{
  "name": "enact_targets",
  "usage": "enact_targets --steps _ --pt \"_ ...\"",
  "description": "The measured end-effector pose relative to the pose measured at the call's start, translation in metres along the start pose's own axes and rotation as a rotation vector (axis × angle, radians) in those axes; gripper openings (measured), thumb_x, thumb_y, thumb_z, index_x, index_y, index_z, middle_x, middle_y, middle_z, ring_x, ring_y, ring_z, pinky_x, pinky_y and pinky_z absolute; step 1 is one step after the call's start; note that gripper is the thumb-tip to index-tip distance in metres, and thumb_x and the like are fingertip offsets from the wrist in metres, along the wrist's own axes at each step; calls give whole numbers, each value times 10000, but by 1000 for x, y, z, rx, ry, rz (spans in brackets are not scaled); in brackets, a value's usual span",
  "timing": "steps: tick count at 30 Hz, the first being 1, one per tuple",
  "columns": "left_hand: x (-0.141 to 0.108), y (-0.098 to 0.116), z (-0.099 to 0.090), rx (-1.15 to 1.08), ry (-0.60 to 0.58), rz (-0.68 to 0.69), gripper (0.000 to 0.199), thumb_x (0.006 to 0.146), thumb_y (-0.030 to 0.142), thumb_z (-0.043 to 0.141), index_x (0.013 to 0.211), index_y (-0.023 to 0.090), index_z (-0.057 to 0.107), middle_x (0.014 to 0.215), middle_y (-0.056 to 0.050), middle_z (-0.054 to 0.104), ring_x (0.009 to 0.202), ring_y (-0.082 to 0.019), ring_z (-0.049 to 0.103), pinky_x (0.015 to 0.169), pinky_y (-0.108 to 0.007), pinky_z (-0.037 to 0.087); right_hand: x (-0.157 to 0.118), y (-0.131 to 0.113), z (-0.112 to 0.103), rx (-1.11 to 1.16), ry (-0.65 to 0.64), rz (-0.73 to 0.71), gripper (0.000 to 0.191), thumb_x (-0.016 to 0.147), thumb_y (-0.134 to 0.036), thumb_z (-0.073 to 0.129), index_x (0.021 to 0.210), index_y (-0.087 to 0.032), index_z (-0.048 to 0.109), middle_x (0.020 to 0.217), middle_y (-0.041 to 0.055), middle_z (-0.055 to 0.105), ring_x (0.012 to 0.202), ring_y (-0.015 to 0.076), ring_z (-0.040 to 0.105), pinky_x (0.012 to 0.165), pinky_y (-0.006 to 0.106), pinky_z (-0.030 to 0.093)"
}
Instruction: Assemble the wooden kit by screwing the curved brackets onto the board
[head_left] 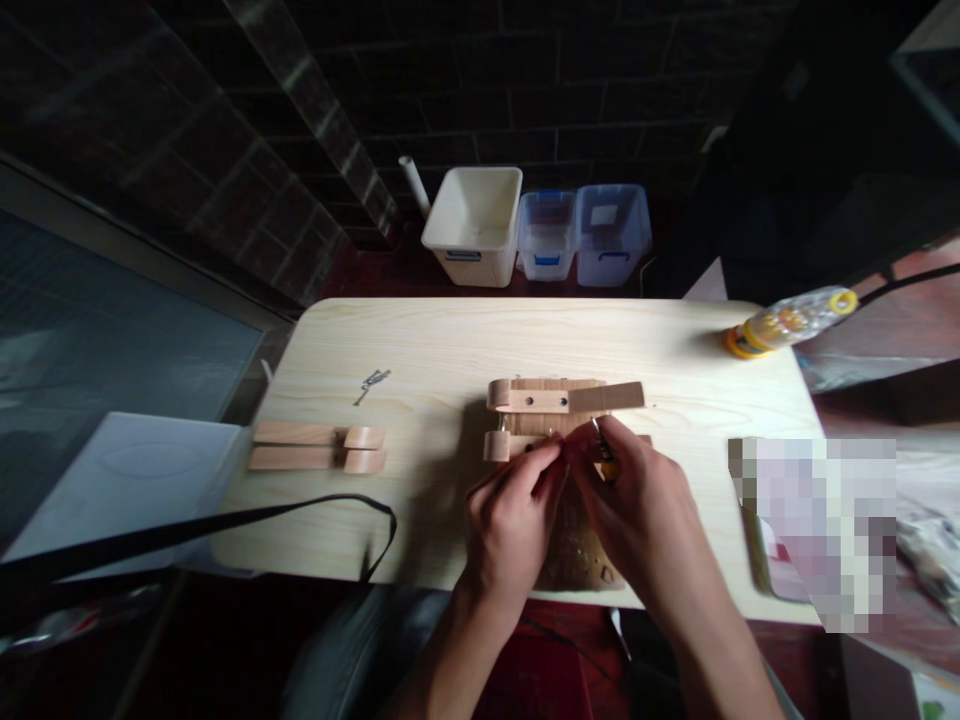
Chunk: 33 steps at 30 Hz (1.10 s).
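Observation:
A wooden assembly (529,424) with rounded end blocks and dark holes lies near the table's middle. Over its lower part, my left hand (510,510) has its thumb and fingertips pinched together; what they hold is too small to tell. My right hand (637,485) is closed beside it, with a small metal-and-yellow tool (602,450) between its fingers. The fingertips of both hands nearly meet. Below them lies a brown board (574,545), partly covered by the hands. Two wooden pieces (300,458) with curved ends rest at the left, below a little pile of screws (371,382).
A clear bottle-like container with a yellow base (750,338) stands at the table's back right corner. A flat device (780,560) lies at the right edge. A black strap (300,508) crosses the left front. Behind the table are a white bin (480,262) and two clear bins (547,240).

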<state>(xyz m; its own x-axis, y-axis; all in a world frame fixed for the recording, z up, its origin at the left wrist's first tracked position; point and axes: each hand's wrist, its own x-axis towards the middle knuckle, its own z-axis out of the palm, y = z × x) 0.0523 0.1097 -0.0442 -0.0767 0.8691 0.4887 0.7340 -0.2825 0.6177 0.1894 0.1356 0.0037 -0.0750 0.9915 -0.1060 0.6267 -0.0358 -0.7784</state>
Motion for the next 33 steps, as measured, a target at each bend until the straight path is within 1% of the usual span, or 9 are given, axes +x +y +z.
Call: enact_targets --steps 7,13,18,25,30,33 --pt "-1 -1 1 -6 -17 -24 157 888 142 711 1022 204 766 921 -21 807 769 -143 770 767 -204 607 2 0 0 -29 -17 -17 89 831 -173 557 809 -243 505 669 -14 627 550 139 505 522 230 325" --pt "-2 -2 2 -18 -16 -21 146 888 155 714 1014 207 769 928 -23 807 770 -139 768 772 -200 602 4 3 0 -38 -25 -28 94 825 -158 555 822 -246 522 722 1 659 618 159 568 559 232 357" --pt "-2 -2 2 1 -7 -11 157 898 162 702 1034 204 768 895 -26 806 747 -138 763 774 -202 600 5 5 1 -5 -28 -27 108 827 -164 576 805 -246 509 690 -14 647 567 142 539 535 227 352" --pt "2 2 -3 35 -26 -21 192 895 198 710 1078 199 766 807 -28 794 705 -139 755 743 -197 596 3 5 -1 63 -43 -13 35 886 -215 577 858 -237 571 750 13 680 633 159 602 582 236 397" --pt "3 5 -4 33 -33 -22 215 892 189 713 1101 200 762 804 -29 792 698 -140 753 754 -203 603 4 1 -3 82 -47 -4 83 910 -257 575 833 -233 559 741 19 687 605 157 597 564 237 396" --pt "1 5 -4 33 -24 -24 201 896 182 708 1088 199 765 810 -29 794 697 -141 753 744 -207 606 3 -2 -3 93 -40 9 72 916 -256 566 849 -235 579 761 21 699 623 161 611 576 237 409"
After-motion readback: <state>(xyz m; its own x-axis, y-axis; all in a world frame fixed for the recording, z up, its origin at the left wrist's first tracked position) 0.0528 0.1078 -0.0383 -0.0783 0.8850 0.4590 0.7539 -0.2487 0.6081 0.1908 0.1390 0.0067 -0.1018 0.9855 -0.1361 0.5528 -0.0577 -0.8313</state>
